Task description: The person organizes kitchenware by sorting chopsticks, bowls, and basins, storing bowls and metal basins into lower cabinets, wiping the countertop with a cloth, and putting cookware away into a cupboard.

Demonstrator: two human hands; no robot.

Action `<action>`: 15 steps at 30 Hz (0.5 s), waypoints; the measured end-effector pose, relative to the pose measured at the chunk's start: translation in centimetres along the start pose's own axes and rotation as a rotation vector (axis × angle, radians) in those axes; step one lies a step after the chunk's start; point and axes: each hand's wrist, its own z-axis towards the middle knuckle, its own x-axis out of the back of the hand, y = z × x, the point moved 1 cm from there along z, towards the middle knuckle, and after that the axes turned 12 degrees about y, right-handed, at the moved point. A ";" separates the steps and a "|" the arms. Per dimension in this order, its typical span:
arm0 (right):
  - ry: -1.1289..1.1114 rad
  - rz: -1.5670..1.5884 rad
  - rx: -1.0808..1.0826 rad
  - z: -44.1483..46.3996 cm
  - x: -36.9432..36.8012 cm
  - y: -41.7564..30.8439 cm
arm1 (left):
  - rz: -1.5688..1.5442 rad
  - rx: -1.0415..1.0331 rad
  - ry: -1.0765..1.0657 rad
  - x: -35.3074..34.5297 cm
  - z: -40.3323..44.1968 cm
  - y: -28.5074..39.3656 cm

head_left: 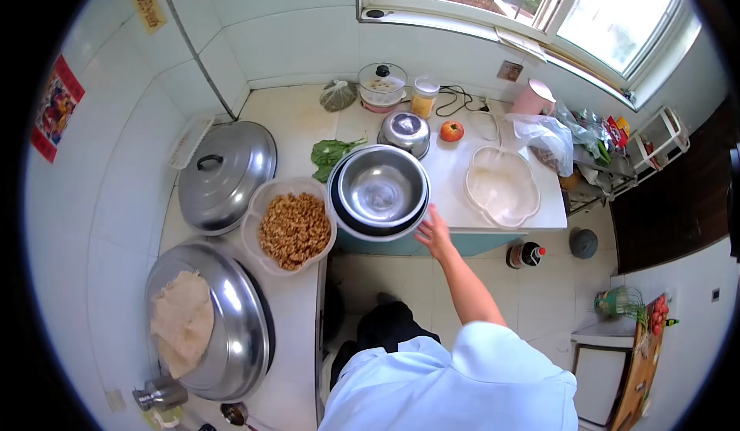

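Observation:
My right hand [435, 233] is raised beside the lower right rim of the nested metal bowls, its fingers apart and nothing in them. The small steel bowl [383, 186] sits inside a larger bowl [375, 237] near the counter's front edge. To their left, a scalloped plastic bowl [253, 240] holds shelled walnuts [294, 230]. Green leaves [330, 157] lie behind the bowls, next to an upturned small metal bowl [405, 132]. A red tomato or apple [452, 131] is at its right. My left hand does not show.
An empty scalloped bowl [502, 186] stands at the right. Large metal lids [228, 173] and a covered pan [239, 319] with a cloth [183, 323] line the left counter. A glass pot [382, 86] and jar [425, 96] stand behind. On the floor is a dark bottle [526, 254].

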 end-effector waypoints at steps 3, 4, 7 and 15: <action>0.184 0.443 0.065 3.7 5.5 -1.2 | 0.039 0.028 0.008 -1.9 -1.2 0.7; 0.249 0.475 0.078 4.0 7.0 -2.3 | 0.058 0.028 0.006 -2.5 -1.7 1.3; 0.346 0.591 0.055 4.3 8.6 -4.9 | 0.058 -0.069 -0.052 -4.5 -2.4 3.5; 0.336 0.720 0.063 7.3 10.2 -8.1 | -0.168 -0.441 -0.509 -19.1 -2.3 29.6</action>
